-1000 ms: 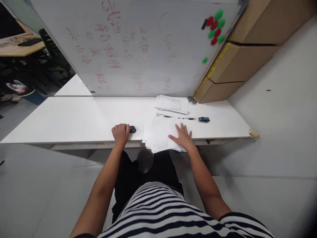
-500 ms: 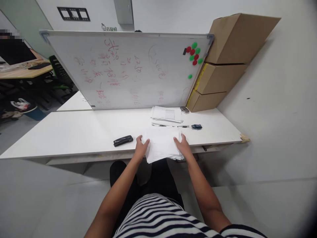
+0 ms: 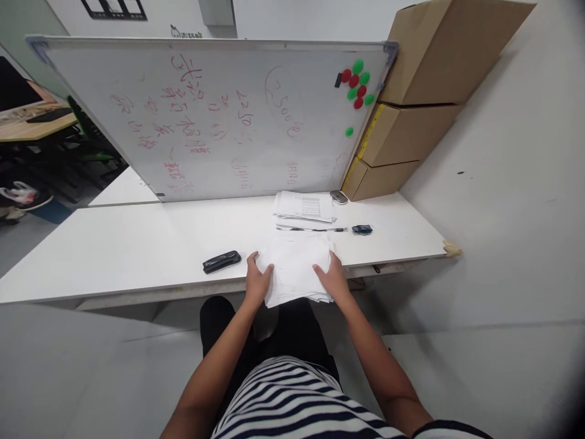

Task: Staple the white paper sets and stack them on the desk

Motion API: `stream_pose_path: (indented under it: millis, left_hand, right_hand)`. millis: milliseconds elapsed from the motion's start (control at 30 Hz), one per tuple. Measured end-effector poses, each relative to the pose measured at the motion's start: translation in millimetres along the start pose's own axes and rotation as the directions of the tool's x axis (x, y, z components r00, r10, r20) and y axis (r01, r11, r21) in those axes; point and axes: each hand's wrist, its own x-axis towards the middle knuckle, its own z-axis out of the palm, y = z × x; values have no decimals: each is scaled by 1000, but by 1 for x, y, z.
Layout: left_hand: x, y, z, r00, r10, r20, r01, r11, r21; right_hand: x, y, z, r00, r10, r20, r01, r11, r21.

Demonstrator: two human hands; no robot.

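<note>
A stack of white paper sheets [image 3: 295,268] lies between my hands, its near edge uneven and jutting past the front of the white desk [image 3: 150,244]. My left hand [image 3: 259,279] grips the stack's left side, thumb on top. On the right side, my right hand [image 3: 333,277] holds the sheets with its thumb over the top. The fingers beneath the paper are partly hidden. Left of my left hand rests a black stapler [image 3: 222,261]. Just beyond the stack lie another pile of printed papers [image 3: 304,207] and a thin pen [image 3: 338,230].
A whiteboard [image 3: 205,122] with red writing and round magnets stands along the desk's back. Cardboard boxes [image 3: 411,134] are piled at the right by the wall. A computer mouse [image 3: 339,197] and a small dark blue object [image 3: 362,230] sit at the back right.
The stack's sheets look more evenly lined up on the right side. My right thumb lies further in over the paper. The whole view has shifted slightly.
</note>
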Motion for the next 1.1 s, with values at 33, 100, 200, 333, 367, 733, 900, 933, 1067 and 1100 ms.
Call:
stream_pose_path:
  millis: [33,100,200,333,367,733,900,933,1067,1100]
  left_hand:
    - [1,0,1,1000,1,-4,-1,1000,-3]
    - [3,2,4,1000,11,-14,-11,1000,-5]
    - [7,5,8,1000,7,-28,-6,1000,11]
    - [8,7,13,996,-58,-63,58,998,5]
    - [8,7,14,995,-76,-66,75,997,-8]
    - [31,21,-39,962,182,-205,-114,946,303]
    - [42,7,-61,816,410,-407,-88,785,613]
    - [47,0,-66,803,410,-432,-54,773,632]
    - [66,-32,-87,859,389,-333,-41,701,712]
    - [69,-39,-91,875,390,-287,-58,673,737]
  right_hand:
    - [2,-1,-1,1000,-2,6,2,1000,-13]
    - [8,-3,-3,1000,3,21,-2,1000,-27]
    - [17,-7,-5,999,22,50,-21,1000,-23]
    - [25,-8,-6,998,24,66,-23,1000,-18]
    - [26,-8,-6,997,19,70,-17,1000,-23]
    - [90,-45,-17,973,-230,27,210,824,-526]
    - [174,-86,-1,893,-288,345,444,684,-578]
    - [185,-89,4,892,-274,359,445,675,-588]
    - [203,-86,21,873,-258,415,479,618,-623]
    - [204,-82,24,866,-261,426,491,601,-631]
